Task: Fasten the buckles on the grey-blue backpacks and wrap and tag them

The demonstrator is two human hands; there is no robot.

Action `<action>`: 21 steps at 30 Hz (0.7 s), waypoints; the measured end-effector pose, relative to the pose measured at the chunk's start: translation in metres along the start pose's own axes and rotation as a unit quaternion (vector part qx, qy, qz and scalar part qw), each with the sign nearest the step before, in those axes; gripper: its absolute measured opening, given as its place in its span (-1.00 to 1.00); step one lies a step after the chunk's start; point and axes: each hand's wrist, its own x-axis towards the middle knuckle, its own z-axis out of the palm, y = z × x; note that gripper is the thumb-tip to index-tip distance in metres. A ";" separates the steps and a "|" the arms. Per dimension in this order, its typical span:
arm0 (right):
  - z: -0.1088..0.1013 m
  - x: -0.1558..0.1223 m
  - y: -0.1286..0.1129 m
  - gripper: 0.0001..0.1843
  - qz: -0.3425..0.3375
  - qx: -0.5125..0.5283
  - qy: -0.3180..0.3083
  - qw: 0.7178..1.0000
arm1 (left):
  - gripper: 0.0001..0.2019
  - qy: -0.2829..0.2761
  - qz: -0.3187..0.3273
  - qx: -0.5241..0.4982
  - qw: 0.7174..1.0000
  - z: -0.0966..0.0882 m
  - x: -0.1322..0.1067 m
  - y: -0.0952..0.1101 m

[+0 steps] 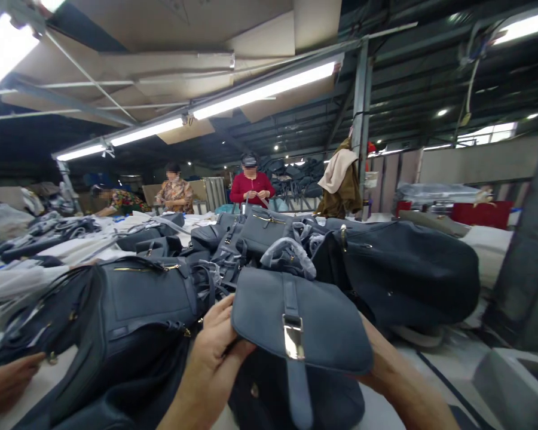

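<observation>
Both hands on a dark flap bag, right up at the near side of the bench.
So the flap bag sits between my hands, over the near part of the bench. My left hand is closed on the flap's left edge, thumb tucked underneath. My right hand is at the flap's right edge, but its fingers are hidden behind it, so I can't tell how far they're closed. The gold-toned buckle faces up between them, with the strap end hanging below. A bigger dark bag lies just beyond my right hand, and a zippered bag is left of my left one. Another person's hand pokes in from the left.
</observation>
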 end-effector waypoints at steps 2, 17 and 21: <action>0.004 0.005 -0.007 -0.77 -0.035 -0.024 -0.024 0.999 | -0.84 0.021 -0.024 -0.028 0.999 -0.024 0.005 -0.005; 0.042 -0.009 -0.050 -0.80 0.022 -0.121 -0.131 0.984 | -0.74 -0.037 -0.016 -0.178 0.983 -0.005 0.038 0.027; 0.039 -0.001 -0.045 -0.71 0.184 0.013 -0.142 0.972 | -0.75 0.011 0.021 -0.107 0.994 0.020 0.039 0.004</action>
